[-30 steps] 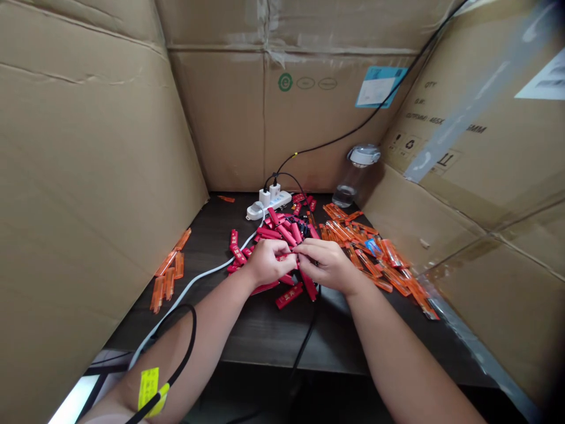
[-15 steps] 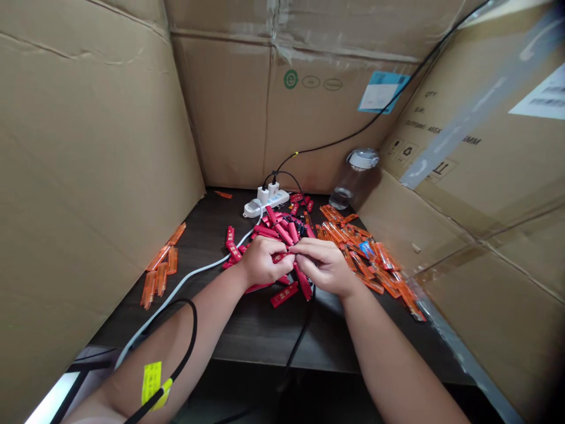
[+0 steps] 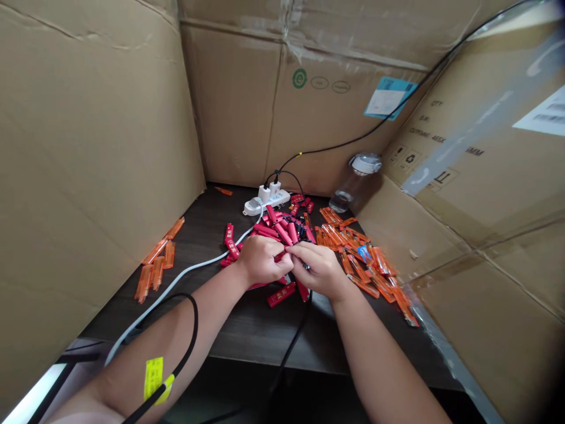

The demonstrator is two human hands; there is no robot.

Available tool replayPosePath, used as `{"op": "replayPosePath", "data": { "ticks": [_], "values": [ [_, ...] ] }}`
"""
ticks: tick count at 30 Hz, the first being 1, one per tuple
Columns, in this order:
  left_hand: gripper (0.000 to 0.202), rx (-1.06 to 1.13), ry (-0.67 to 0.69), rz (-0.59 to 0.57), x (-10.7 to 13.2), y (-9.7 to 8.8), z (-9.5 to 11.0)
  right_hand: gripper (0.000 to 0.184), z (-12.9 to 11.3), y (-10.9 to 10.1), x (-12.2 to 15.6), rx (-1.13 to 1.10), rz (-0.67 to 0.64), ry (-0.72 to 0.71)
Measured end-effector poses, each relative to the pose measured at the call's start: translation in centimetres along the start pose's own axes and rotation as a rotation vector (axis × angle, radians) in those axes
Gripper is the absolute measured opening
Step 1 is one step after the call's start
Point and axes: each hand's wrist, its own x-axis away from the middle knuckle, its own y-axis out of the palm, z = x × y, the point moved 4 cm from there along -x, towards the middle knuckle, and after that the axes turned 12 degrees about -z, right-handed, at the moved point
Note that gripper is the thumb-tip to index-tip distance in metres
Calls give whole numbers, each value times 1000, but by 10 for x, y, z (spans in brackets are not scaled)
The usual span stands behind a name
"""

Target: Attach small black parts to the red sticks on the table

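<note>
My left hand (image 3: 261, 259) and my right hand (image 3: 321, 270) meet over the middle of a dark table (image 3: 247, 330), fingers closed together on a small red stick-shaped piece (image 3: 281, 257) held between them. A pile of similar red pieces (image 3: 285, 231) lies just behind the hands, and one red piece (image 3: 281, 294) rests on the table below them. To the right spreads a heap of orange translucent pieces (image 3: 366, 262). A black cable (image 3: 291, 347) runs from under the hands toward the near edge.
Cardboard walls (image 3: 88, 153) close in the table on the left, back and right. A white power strip (image 3: 267, 200) with plugs sits at the back, its white cord (image 3: 176, 277) trailing left. A clear bottle (image 3: 353, 184) stands back right. Several orange pieces (image 3: 154, 265) lie at the left.
Both hands have stayed together on the red piece, with small finger movements. The view has drifted slightly, so everything sits a little lower left than before.
</note>
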Motion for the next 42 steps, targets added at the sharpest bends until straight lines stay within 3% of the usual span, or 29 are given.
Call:
{"op": "replayPosePath", "data": {
  "ticks": [12,17,20,24,28,31,34,37,42],
  "values": [
    [34,37,31,123,1,-6,2,30,-11,4,0,171,223,-16],
    [33,93,-1,162,2,-7,0,26,-11,-3,-1,146,367,76],
    [39,249,-50,155,2,-9,-3,23,3,-3,-1,60,334,213],
    [45,680,-294,191,-2,-5,-16,22,31,7,2,45,219,363],
    [41,1247,-507,114,-7,14,-23,20,47,21,4,55,53,357],
    [36,1512,-573,41,-8,23,-20,16,47,19,5,73,61,374],
    [30,1641,-601,6,-8,26,-17,14,38,7,4,-56,196,426],
    [28,1721,-610,-26,-6,29,-13,13,23,3,-1,-329,237,416],
    [32,1579,-424,14,-8,27,-10,6,12,6,-5,-449,281,452]
  ]
}}
